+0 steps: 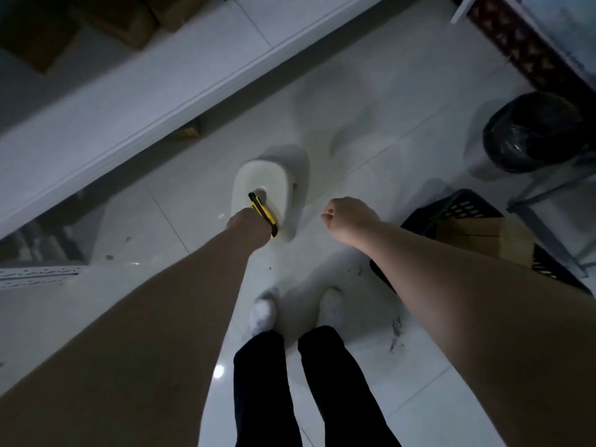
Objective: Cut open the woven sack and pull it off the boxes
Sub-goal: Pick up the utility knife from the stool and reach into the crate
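My left hand [248, 225] is closed around a yellow and black utility knife [263, 213], held over a small white plastic stool [267, 185] on the tiled floor. My right hand [346, 217] is a loose fist with nothing in it, hanging to the right of the stool. No woven sack is in view. Brown cardboard boxes [483, 238] lie in a black plastic crate [458, 208] at the right, under my right forearm.
A long white shelf [145, 101] runs diagonally across the left, with boxes [187, 132] stored beneath and behind it. A bin lined with a black bag [535, 133] stands at the right. My feet in white socks [296, 312] stand on the pale tiles.
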